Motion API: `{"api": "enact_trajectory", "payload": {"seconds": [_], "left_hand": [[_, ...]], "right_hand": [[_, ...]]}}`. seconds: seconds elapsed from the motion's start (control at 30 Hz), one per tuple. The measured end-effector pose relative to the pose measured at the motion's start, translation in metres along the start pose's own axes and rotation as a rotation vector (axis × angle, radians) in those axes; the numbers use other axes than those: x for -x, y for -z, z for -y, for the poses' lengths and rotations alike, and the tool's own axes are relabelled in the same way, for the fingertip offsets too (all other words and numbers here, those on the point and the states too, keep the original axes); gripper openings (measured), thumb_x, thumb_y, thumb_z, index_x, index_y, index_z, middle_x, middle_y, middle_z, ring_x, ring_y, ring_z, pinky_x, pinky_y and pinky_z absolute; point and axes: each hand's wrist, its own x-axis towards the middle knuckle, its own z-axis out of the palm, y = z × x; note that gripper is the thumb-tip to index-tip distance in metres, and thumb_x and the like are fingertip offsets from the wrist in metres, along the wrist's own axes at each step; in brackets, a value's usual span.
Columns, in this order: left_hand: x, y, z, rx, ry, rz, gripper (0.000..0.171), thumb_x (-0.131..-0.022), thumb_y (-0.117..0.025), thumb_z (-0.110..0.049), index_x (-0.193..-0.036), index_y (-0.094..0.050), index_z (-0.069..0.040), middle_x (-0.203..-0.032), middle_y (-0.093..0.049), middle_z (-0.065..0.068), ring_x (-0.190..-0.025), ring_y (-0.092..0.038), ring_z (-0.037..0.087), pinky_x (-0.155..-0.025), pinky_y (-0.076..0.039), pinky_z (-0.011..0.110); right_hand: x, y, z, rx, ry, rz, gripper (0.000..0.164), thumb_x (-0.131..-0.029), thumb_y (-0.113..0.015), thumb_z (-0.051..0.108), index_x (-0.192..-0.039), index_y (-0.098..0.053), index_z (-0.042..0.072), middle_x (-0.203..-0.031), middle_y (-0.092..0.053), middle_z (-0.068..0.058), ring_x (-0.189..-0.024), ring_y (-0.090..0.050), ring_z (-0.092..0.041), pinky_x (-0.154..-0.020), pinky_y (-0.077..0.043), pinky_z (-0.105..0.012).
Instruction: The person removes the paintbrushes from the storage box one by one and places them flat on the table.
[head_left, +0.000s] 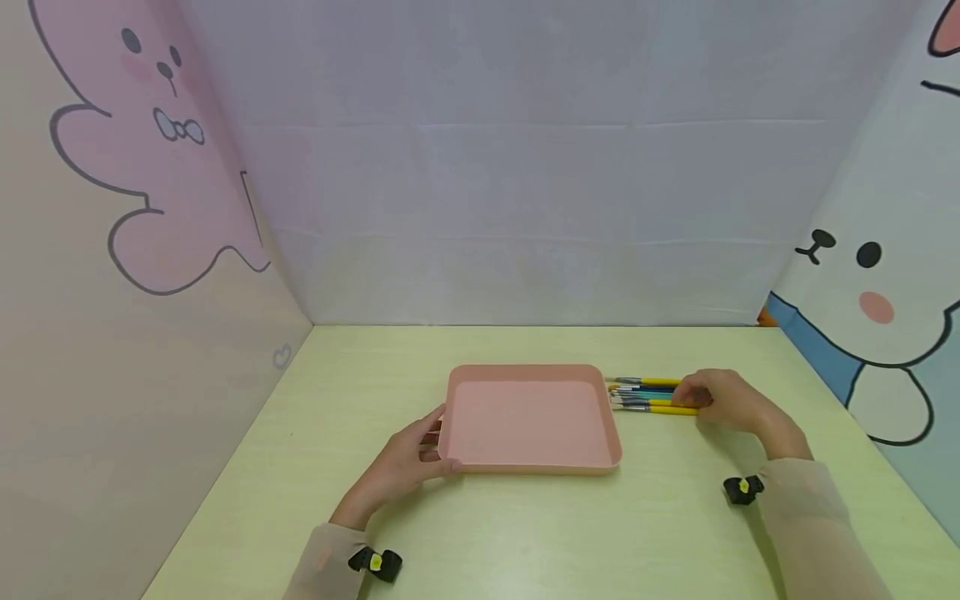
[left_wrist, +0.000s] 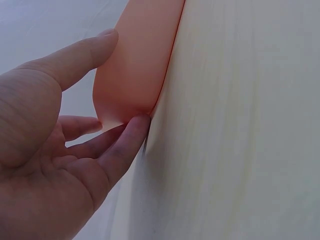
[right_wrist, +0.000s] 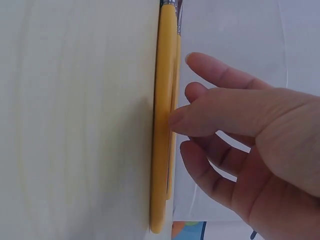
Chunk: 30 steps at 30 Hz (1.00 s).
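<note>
A shallow pink rectangular tray [head_left: 532,421] lies on the table in the head view. My left hand [head_left: 411,454] holds its near left corner, with the thumb along the front wall and the fingers at the left side. In the left wrist view the thumb and fingertips touch the tray's outer wall [left_wrist: 142,55]. Just right of the tray, several paintbrushes [head_left: 656,381] lie side by side with bristles toward it; handles are yellow, dark blue and teal. Over the handles is my right hand [head_left: 731,402], fingers loosely bent. Its thumb is against or just above a yellow-handled paintbrush [right_wrist: 162,100], not gripping it.
The pale wood-grain table [head_left: 540,533] carries the tray and brushes. A white sheet [head_left: 487,183] stands along the back edge, and cartoon-printed panels rise at the left [head_left: 210,375] and right [head_left: 907,333]. The brush tips lie close to the tray's right wall.
</note>
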Motion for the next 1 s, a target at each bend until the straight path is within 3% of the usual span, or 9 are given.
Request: {"api": "enact_trajectory", "payload": {"seconds": [0.37, 0.63, 0.8, 1.0], "left_hand": [[0.0, 0.001, 0.003, -0.007, -0.007, 0.005, 0.103, -0.088, -0.09, -0.033, -0.17, -0.029, -0.017, -0.15, -0.057, 0.011, -0.128, -0.063, 0.028, -0.104, -0.058, 0.034], [0.003, 0.005, 0.005, -0.008, 0.001, -0.001, 0.101, -0.087, -0.091, -0.032, -0.169, -0.032, -0.017, -0.153, -0.055, 0.011, -0.127, -0.063, 0.027, -0.105, -0.058, 0.037], [0.005, 0.012, 0.005, -0.017, 0.022, -0.028, 0.097, -0.091, -0.087, -0.034, -0.168, -0.032, -0.014, -0.155, -0.054, 0.011, -0.133, -0.061, 0.029, -0.11, -0.055, 0.045], [0.008, 0.027, 0.005, -0.091, 0.009, -0.083, 0.088, -0.098, -0.08, -0.031, -0.169, -0.03, -0.017, -0.16, -0.05, 0.016, -0.14, -0.056, 0.036, -0.113, -0.052, 0.05]], "right_hand": [[0.002, 0.008, 0.017, 0.041, 0.004, -0.032, 0.026, -0.085, -0.078, -0.01, -0.105, -0.077, 0.007, -0.103, -0.073, -0.006, -0.09, -0.064, -0.021, -0.081, -0.06, -0.044], [0.003, 0.01, 0.029, 0.051, 0.016, -0.057, 0.026, -0.089, -0.076, -0.006, -0.113, -0.076, 0.003, -0.101, -0.071, -0.006, -0.088, -0.06, -0.021, -0.076, -0.056, -0.039], [0.002, 0.011, 0.039, 0.057, -0.007, -0.075, 0.028, -0.091, -0.075, -0.004, -0.118, -0.074, 0.0, -0.1, -0.07, -0.007, -0.087, -0.06, -0.02, -0.077, -0.057, -0.042], [0.003, 0.004, 0.052, 0.052, -0.011, -0.113, 0.028, -0.093, -0.074, -0.001, -0.121, -0.074, 0.0, -0.102, -0.07, -0.007, -0.089, -0.061, -0.023, -0.08, -0.056, -0.046]]}}
